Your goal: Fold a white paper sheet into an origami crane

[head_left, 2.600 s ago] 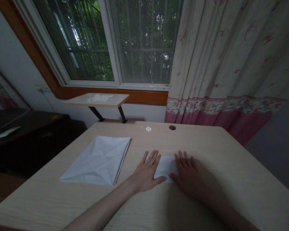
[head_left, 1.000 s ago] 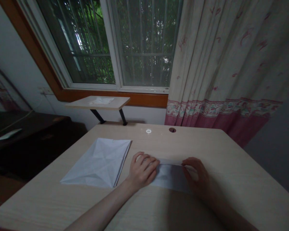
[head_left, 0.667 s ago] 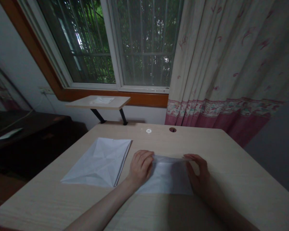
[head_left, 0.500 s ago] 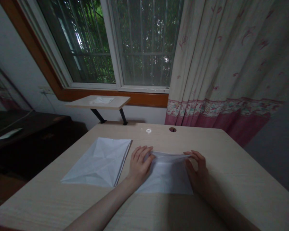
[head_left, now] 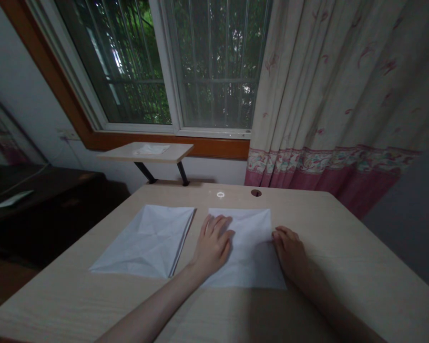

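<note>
A folded white cloth (head_left: pixel 250 262) lies flat on the wooden table in front of me, roughly square. My left hand (head_left: pixel 215 240) rests over its left edge with the fingers a little apart, palm down. At the cloth's right edge is my right hand (head_left: pixel 290 247), its thumb and fingertips pressed together on the border; whether cloth is pinched between them is too small to tell. To the left lies a second folded white cloth (head_left: pixel 146 240), creased, with several layers showing along its right side. Neither hand touches that one.
The table (head_left: pixel 200 314) has a small raised shelf (head_left: pixel 178 151) at its back left, holding a crumpled white piece (head_left: pixel 153 149). A round cable hole (head_left: pixel 256 193) is near the back edge. Curtains (head_left: pixel 307 119) hang behind, and a dark desk (head_left: pixel 57 190) stands left.
The cloth's far edge, lifted between both hands before, now lies flat and reaches farther back. My left hand has spread on top; my right hand has drawn slightly outward to the side edge.
</note>
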`<state>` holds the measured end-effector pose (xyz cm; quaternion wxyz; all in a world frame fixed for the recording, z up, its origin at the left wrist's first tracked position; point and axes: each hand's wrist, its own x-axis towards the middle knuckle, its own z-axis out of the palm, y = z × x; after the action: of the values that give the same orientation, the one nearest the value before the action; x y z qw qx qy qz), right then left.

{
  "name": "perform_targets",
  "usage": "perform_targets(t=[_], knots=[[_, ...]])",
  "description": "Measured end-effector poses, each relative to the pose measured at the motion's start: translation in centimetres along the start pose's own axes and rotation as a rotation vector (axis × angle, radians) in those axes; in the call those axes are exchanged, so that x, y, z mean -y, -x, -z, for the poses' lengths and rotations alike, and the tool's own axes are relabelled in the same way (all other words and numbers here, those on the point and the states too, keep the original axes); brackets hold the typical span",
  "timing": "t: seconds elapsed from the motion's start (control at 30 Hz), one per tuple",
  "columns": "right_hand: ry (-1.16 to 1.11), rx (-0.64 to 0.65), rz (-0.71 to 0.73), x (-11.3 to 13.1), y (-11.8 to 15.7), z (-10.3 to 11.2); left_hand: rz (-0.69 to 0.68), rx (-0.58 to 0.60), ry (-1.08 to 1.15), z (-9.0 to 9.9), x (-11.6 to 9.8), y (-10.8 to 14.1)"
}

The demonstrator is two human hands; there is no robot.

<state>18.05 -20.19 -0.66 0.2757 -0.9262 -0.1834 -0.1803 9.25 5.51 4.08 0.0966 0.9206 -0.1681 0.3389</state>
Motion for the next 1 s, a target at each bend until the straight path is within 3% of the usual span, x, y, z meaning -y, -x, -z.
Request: perform_targets(t=[0.17,0.37,0.77,1.0], knots=[[-0.013,0.040,-0.019,-0.4,-0.2,-0.1,-0.018,0.181,0.102,-0.7,0.2,0.5],[-0.083,-0.087,0.080,-0.7,-0.2,-0.6,-0.025,0.360,0.062,-0.8,0.5,0.9],[-0.120,-0.028,0.015,0.2,-0.1,0.2,0.054,0.526,0.119,-0.1,0.3,0.7],[-0.334,0.000,-0.051,0.4,-0.5,0.7,0.036,0.593,0.184,0.3,0.5,0.4]])
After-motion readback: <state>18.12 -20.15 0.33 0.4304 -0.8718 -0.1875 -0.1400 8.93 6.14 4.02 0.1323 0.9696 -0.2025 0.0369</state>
